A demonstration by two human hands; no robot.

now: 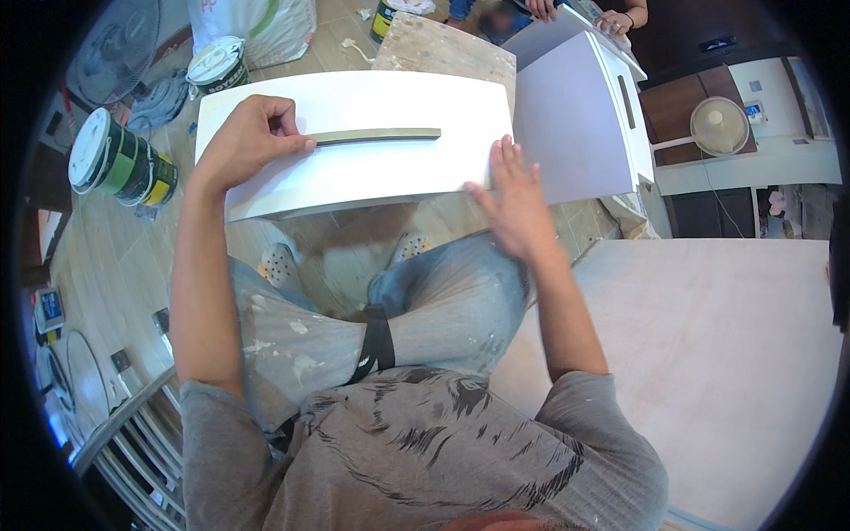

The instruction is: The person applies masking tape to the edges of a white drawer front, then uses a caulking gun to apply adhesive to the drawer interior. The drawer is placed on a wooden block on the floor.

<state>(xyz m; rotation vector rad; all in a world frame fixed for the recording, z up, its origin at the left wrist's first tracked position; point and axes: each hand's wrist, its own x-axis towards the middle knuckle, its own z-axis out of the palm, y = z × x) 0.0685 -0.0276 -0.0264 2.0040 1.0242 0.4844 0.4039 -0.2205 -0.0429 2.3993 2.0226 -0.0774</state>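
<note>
My left grip (pixel 252 133) is narrow: thumb and finger are closed on the left end of the olive strip (pixel 381 134), which lies lengthwise on the white panel (pixel 372 97), near its middle. Held by the end, the strip has most of its length uncovered, so I can see how it lies. My right grip (pixel 513 190) holds nothing; it is wide, with the fingers spread on the right edge of the panel, I think to steady it. The panel is just beyond my knees, within easy reach of both arms; what supports it from below, I cannot tell. To its right stands the white cabinet (pixel 567 124); behind is a stained board (pixel 443 44). The green bucket (pixel 133 168) is on the floor at left, probably to be out of my elbow's way.
</note>
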